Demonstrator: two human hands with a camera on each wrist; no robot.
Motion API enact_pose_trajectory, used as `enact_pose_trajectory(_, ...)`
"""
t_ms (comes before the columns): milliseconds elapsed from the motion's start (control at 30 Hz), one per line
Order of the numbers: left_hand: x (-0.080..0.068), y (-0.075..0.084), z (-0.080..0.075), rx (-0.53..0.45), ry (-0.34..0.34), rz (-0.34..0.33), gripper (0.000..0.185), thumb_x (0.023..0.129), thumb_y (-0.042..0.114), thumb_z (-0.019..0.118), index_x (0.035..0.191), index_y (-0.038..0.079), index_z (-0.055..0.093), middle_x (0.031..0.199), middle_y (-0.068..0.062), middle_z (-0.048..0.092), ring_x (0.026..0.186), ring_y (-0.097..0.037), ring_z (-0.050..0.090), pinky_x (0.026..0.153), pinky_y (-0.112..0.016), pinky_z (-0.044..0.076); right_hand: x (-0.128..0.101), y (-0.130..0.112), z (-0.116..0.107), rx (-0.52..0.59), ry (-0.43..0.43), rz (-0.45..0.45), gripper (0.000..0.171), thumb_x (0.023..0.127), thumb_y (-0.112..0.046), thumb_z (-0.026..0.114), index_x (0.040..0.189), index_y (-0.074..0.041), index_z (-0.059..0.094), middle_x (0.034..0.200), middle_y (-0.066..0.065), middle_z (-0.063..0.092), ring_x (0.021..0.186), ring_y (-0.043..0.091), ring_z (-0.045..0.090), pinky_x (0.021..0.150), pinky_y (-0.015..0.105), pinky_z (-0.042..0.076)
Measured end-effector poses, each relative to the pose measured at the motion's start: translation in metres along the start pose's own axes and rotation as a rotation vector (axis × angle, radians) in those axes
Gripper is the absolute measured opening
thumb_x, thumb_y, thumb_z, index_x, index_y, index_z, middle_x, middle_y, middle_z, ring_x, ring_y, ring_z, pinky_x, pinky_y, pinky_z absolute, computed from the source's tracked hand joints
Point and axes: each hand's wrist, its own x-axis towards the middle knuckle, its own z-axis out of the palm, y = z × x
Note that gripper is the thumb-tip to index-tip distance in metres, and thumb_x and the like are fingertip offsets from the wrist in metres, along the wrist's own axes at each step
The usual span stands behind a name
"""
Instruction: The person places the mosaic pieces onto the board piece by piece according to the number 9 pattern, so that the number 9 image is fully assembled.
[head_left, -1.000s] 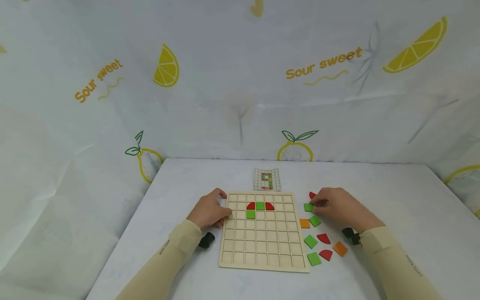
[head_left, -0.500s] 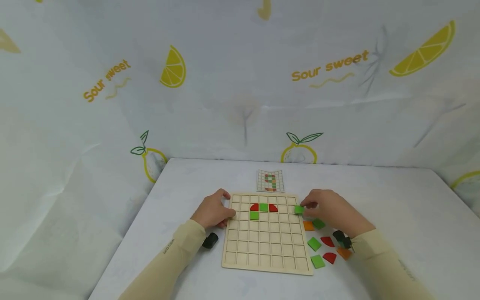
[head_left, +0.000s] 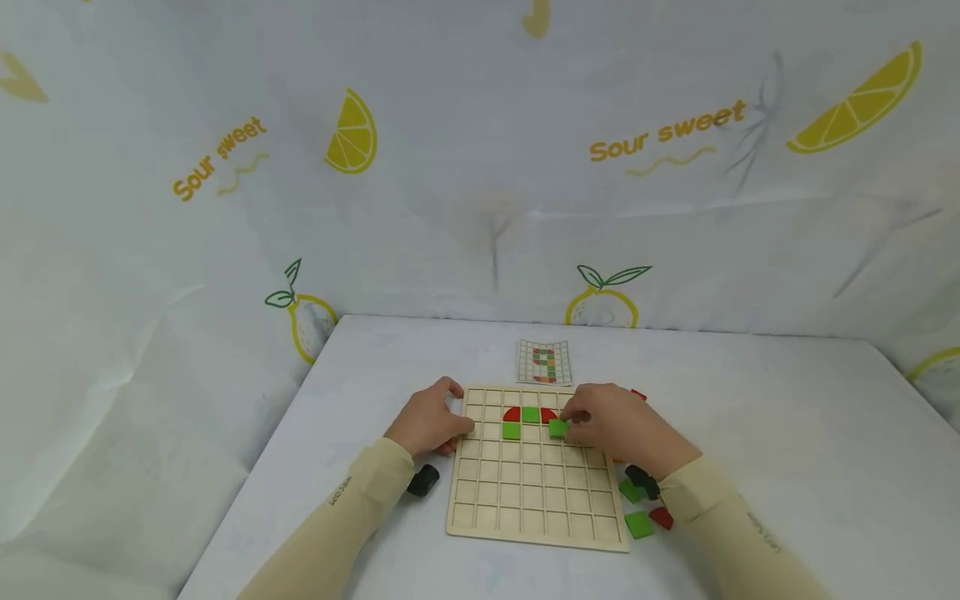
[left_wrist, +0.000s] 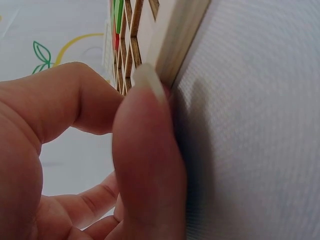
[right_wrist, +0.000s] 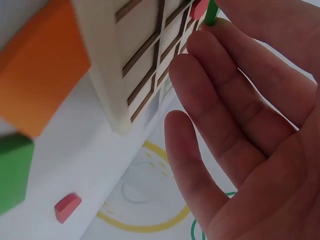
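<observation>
A pale wooden grid board (head_left: 531, 498) lies flat on the table. My left hand (head_left: 427, 418) holds its left edge; in the left wrist view the thumb (left_wrist: 147, 150) presses against the board's side (left_wrist: 182, 35) with the index finger bent beside it. My right hand (head_left: 618, 423) pinches a green square tile (head_left: 557, 429) between thumb and fingertips, just above the grid and below a red quarter-circle tile (head_left: 548, 415). Set in the grid are also a red quarter-circle (head_left: 512, 414), a green square (head_left: 531, 414) and another green square (head_left: 512, 431).
Behind the board lies a pattern card (head_left: 543, 363) printed with coloured shapes. Loose tiles sit right of the board, among them a green square (head_left: 638, 525), a red quarter-circle (head_left: 662, 517) and an orange tile (right_wrist: 42, 65). My right forearm hides some of them.
My right hand has picked up a green square tile from right of the board and carried it left over the grid. The left hand stays at the board's edge. The head view shifted slightly.
</observation>
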Motion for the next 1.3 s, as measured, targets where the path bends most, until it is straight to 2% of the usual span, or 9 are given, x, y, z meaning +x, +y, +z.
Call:
enact_pose_trajectory(200, 0.0009, 0.0004, 0.0007, 0.005, 0.002, -0.002, 0.051, 0.090, 0.015, 0.076, 0.137, 0.011, 0.056, 0.064, -0.005, 0.068, 0.052, -0.013, 0.060, 0.055, -0.025, 0.055, 0.0005, -0.0038, 0.0058, -0.030, 0.013, -0.059, 0.015, 0.093, -0.022, 0.084, 0.107, -0.020, 0.082, 0.099, -0.012, 0.070, 0.090, 0.009, 0.061, 0.086, 0.035, 0.057)
enact_pose_trajectory(767, 0.0010, 0.0009, 0.0008, 0.014, 0.007, -0.011, 0.051, 0.090, 0.016, 0.077, 0.136, 0.012, 0.056, 0.064, -0.005, 0.068, 0.052, -0.013, 0.060, 0.055, -0.024, 0.055, 0.0023, -0.0068, 0.0084, -0.103, 0.018, -0.092, 0.011, 0.094, -0.020, 0.081, 0.105, -0.021, 0.083, 0.101, -0.011, 0.071, 0.090, 0.009, 0.060, 0.086, 0.035, 0.057)
enact_pose_trajectory(1067, 0.0012, -0.0010, 0.0002, 0.008, 0.006, -0.012, 0.051, 0.090, 0.016, 0.077, 0.137, 0.012, 0.056, 0.065, -0.005, 0.068, 0.053, -0.013, 0.061, 0.055, -0.025, 0.055, 0.0021, -0.0089, 0.0087, -0.106, 0.010, -0.094, 0.013, 0.094, -0.020, 0.081, 0.107, -0.020, 0.082, 0.100, -0.011, 0.071, 0.090, 0.009, 0.061, 0.089, 0.037, 0.058)
enact_pose_trajectory(1300, 0.0022, -0.0014, 0.0008, 0.010, 0.005, -0.004, 0.052, 0.090, 0.016, 0.076, 0.137, 0.012, 0.056, 0.064, -0.005, 0.068, 0.052, -0.013, 0.060, 0.055, -0.024, 0.054, 0.0023, -0.0094, 0.0057, -0.088, 0.001, -0.032, 0.019, 0.094, -0.026, 0.084, 0.112, -0.020, 0.083, 0.105, -0.009, 0.072, 0.093, 0.009, 0.062, 0.090, 0.036, 0.059)
